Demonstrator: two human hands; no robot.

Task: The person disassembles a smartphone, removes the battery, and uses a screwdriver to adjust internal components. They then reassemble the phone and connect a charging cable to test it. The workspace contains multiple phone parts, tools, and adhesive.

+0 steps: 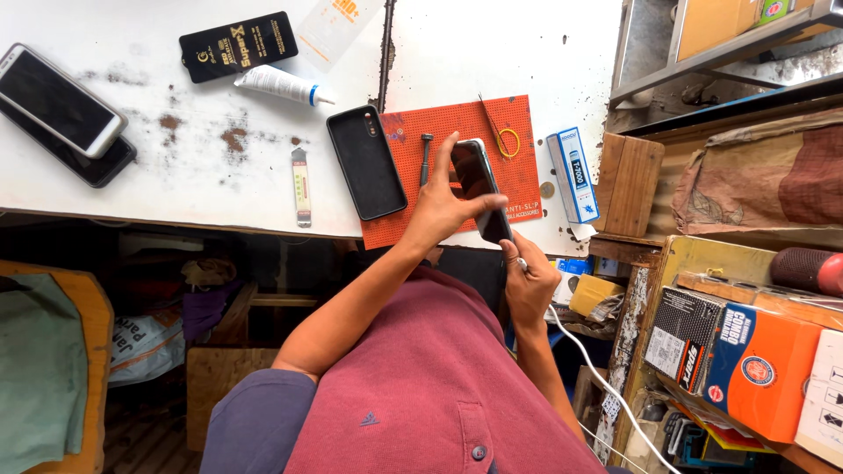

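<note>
A: Start at the far left. What lies on the white worktop point(176, 175)?

B: Two phones stacked point(61, 110), the upper one white-edged, the lower one dark. Further right sit a flat black packet point(237, 46) and, just below it, a white tube point(283, 85) with a blue band. A narrow metal strip tool point(301, 186) lies near the front edge.

A: And towards the middle?

B: A black phone point(366, 161) lies back-up, half on the worktop, half on an orange mat point(518, 171). A small dark screwdriver point(426, 158) lies on the mat beside it, with tweezers and a yellow band point(502, 133) further back.

A: Where are the hands?

B: The left hand point(443, 206) has its grip closed around a dark smartphone point(481, 189), thumb across the glass, fingers behind. The phone is held tilted above the mat's front edge. The right hand point(527, 281) is at its lower end, fingers curled shut on a white cable point(597, 369) at the phone's bottom edge; I can't tell whether the plug is in.

A: Further right?

B: A small blue-and-white box point(572, 174), a wooden block point(628, 183), then an orange carton point(760, 369) on a crowded shelf.
</note>
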